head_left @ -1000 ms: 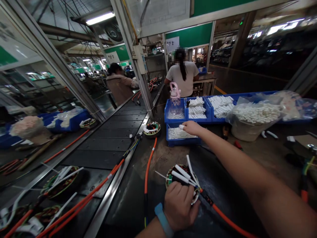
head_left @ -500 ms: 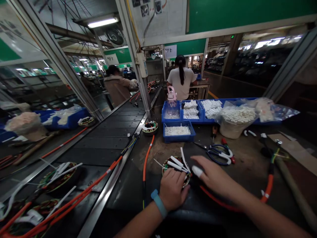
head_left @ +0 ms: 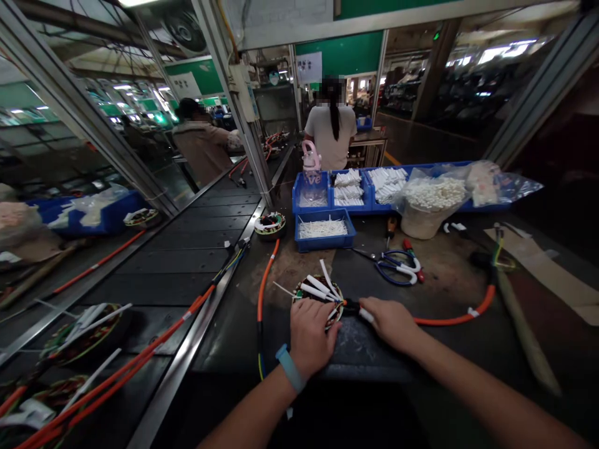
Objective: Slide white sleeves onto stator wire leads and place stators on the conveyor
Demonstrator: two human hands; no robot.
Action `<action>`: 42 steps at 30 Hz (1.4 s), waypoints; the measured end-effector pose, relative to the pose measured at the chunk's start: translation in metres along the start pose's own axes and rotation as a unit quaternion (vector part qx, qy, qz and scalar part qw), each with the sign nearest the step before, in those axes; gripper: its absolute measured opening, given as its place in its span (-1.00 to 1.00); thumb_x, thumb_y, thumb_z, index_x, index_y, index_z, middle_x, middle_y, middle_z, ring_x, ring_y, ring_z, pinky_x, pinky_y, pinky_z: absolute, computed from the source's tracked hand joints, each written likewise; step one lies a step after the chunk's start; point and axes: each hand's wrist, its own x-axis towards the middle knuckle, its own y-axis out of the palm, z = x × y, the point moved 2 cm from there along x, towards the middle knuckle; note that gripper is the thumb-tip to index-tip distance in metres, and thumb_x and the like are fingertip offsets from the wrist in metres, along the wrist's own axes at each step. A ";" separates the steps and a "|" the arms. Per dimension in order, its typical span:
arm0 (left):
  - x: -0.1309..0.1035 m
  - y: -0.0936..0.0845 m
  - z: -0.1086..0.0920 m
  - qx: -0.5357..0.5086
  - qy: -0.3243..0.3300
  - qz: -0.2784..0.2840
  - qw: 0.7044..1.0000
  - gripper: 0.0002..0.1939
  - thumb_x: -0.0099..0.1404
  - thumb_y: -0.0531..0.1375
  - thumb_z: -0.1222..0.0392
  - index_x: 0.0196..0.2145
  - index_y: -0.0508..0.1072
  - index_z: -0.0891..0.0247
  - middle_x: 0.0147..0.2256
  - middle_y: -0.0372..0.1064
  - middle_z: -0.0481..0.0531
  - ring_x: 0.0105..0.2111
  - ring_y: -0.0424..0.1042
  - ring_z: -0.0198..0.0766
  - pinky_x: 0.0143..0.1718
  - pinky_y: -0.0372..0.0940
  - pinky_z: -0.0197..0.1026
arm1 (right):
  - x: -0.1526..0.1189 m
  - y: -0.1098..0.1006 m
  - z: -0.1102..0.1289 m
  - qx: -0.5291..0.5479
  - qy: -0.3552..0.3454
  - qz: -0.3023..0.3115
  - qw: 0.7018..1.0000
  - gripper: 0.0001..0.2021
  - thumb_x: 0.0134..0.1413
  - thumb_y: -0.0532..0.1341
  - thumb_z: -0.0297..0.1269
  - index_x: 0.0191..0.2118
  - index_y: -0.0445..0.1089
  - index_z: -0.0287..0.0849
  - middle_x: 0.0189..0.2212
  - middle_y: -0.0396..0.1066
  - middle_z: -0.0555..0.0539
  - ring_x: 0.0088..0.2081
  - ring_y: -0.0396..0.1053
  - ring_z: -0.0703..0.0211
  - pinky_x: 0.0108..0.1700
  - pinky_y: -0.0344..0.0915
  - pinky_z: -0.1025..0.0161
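A round wound coil part [head_left: 335, 290] with white sleeves [head_left: 314, 288] sticking up from it lies on the dark bench. My left hand [head_left: 312, 330], with a blue band at the wrist, grips its near left rim. To the right, my right hand [head_left: 390, 321] is closed round the black end of the orange cable [head_left: 449, 322], which joins the coil part and curves off to the right. White wrapping covers a digit of my right hand.
Scissors [head_left: 397, 269] and a screwdriver [head_left: 390, 229] lie behind my right hand. Blue bins [head_left: 325, 246] of white sleeves stand at the back. On the left runs a conveyor [head_left: 187, 249] carrying more coil parts [head_left: 84, 337]. Two people [head_left: 331, 128] are farther off.
My right hand has come down from an open pose and closed on the cable's black end. My left hand still holds the coil part. The view has shifted, with the bench appearing higher.
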 end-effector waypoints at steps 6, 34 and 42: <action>0.001 0.002 -0.001 0.030 0.007 -0.003 1.000 -0.76 0.20 0.16 0.25 -0.13 0.39 0.20 -0.28 0.43 0.04 -0.26 0.32 -0.12 -0.19 0.09 -0.04 | -0.012 0.011 0.012 0.051 0.008 -0.042 0.998 -0.73 0.19 -0.02 -0.29 -0.11 0.37 -0.14 -0.27 0.43 -0.12 -0.25 0.38 0.11 -0.26 0.22 0.27; 0.008 0.010 0.014 0.136 0.172 -0.105 0.970 -0.78 0.26 0.13 0.16 -0.14 0.41 0.26 -0.36 0.48 0.02 -0.40 0.38 -0.22 -0.27 0.13 -0.14 | -0.004 -0.105 -0.050 0.226 -0.020 -0.394 0.890 -0.79 0.00 0.04 -0.43 -0.23 0.33 -0.15 -0.30 0.43 -0.03 -0.24 0.38 0.22 -0.15 0.30 0.28; 0.009 0.011 0.018 0.157 0.192 -0.092 0.964 -0.71 0.25 0.12 0.07 -0.12 0.42 0.23 -0.35 0.47 0.04 -0.35 0.37 -0.13 -0.21 0.16 -0.07 | -0.076 -0.016 0.024 0.332 -0.053 -0.283 0.898 -0.78 0.06 0.04 -0.42 -0.16 0.30 -0.17 -0.22 0.45 -0.09 -0.18 0.41 0.23 -0.11 0.31 0.30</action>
